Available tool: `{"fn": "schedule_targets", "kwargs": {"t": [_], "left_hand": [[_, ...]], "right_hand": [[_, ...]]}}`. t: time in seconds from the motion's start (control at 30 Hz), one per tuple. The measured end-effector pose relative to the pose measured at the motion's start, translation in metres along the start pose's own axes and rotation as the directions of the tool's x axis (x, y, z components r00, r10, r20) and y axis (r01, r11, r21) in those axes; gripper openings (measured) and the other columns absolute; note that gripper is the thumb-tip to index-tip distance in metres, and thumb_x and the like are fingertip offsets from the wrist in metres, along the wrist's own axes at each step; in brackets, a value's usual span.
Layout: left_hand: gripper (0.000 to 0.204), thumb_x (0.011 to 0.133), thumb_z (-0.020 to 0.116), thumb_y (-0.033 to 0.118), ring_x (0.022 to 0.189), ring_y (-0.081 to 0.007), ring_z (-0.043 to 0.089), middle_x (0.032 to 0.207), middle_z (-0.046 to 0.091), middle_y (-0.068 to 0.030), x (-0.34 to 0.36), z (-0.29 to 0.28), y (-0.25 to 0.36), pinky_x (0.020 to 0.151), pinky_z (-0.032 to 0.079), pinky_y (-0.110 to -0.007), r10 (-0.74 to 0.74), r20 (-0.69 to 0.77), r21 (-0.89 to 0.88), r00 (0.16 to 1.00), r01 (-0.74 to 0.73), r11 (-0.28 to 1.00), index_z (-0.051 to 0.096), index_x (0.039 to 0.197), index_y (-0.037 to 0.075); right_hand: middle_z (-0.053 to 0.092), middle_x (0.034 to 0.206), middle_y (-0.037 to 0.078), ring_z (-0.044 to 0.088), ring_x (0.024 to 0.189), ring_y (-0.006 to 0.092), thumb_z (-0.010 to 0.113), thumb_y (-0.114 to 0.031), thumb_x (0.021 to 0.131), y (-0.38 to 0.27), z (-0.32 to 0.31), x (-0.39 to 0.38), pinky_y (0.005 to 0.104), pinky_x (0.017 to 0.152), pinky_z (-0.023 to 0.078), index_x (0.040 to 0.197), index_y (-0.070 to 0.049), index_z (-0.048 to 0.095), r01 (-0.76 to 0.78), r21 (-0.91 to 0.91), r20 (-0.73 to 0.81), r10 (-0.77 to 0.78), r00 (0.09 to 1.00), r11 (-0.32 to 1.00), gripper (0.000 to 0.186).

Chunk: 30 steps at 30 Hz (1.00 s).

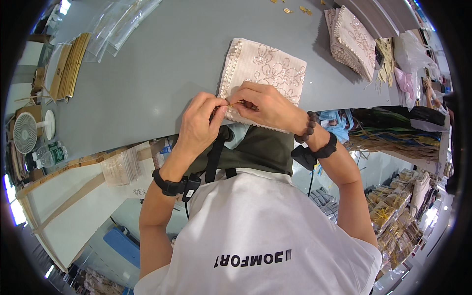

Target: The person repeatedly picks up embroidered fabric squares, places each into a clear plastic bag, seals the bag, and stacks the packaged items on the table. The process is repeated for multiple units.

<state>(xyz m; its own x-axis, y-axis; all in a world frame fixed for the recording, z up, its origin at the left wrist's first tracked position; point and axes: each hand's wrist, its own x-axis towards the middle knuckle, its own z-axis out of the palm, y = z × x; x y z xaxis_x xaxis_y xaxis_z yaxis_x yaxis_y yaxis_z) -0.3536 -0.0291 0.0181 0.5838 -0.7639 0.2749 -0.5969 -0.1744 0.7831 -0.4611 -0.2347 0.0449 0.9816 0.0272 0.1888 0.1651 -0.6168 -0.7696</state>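
Observation:
A folded pale pink cloth (270, 66) with sequined flowers and beaded edges lies at the front edge of the grey table (147, 83). Over its lower left corner, my left hand (201, 123) has its fingertips pinched together at the beaded edge. Close beside them, my right hand (260, 103) pinches a small thin gold piece (234, 103), its thumb and forefinger curled. The fingertips of both hands nearly meet, and what exactly the left ones grip is hidden.
A cloth stack (351, 42) lies at right, small gold tags (287, 10) at the back. At left are plastic bags (118, 24), gold card strips (73, 66), a fan (27, 132) and bottles (49, 155). Packed bundles (393, 216) fill the lower right.

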Motion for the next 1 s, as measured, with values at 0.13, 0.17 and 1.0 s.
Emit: {"fn": "schedule_targets", "kwargs": {"t": [0.13, 0.17, 1.0], "left_hand": [[0.012, 0.102, 0.074, 0.011, 0.082, -0.0175, 0.065, 0.103, 0.065, -0.0083, 0.005, -0.008, 0.001, 0.075, 0.054, -0.031, -0.04, 0.061, -0.109, 0.997, 0.046, 0.993, 0.072, 0.106, -0.001], [0.013, 0.102, 0.074, 0.012, 0.081, -0.0163, 0.062, 0.103, 0.065, -0.0075, 0.007, -0.01, 0.001, 0.074, 0.053, -0.03, -0.058, 0.084, -0.128, 0.995, 0.068, 0.989, 0.071, 0.105, -0.001], [0.01, 0.093, 0.076, 0.004, 0.089, -0.0332, 0.066, 0.099, 0.066, -0.011, 0.004, -0.002, -0.002, 0.079, 0.055, -0.043, 0.023, 0.003, 0.001, 1.0, -0.023, 1.0, 0.073, 0.102, 0.002]], "right_hand": [[0.068, 0.094, 0.009, 0.071, 0.083, 0.0303, 0.073, -0.009, 0.096, -0.003, 0.002, 0.0, 0.0399, 0.073, 0.06, 0.102, -0.003, 0.071, 0.02, 0.08, -0.051, -0.016, 0.999, 0.997, 0.008], [0.068, 0.095, 0.008, 0.071, 0.084, 0.03, 0.074, -0.009, 0.096, -0.003, 0.004, 0.0, 0.0396, 0.073, 0.06, 0.102, -0.004, 0.072, 0.041, 0.066, -0.072, -0.036, 0.997, 0.997, 0.009], [0.068, 0.096, 0.011, 0.071, 0.082, 0.0329, 0.072, -0.009, 0.095, 0.01, 0.006, 0.002, 0.0425, 0.072, 0.059, 0.102, -0.002, 0.072, 0.13, -0.136, -0.014, -0.133, 0.991, 0.982, 0.01]]}}
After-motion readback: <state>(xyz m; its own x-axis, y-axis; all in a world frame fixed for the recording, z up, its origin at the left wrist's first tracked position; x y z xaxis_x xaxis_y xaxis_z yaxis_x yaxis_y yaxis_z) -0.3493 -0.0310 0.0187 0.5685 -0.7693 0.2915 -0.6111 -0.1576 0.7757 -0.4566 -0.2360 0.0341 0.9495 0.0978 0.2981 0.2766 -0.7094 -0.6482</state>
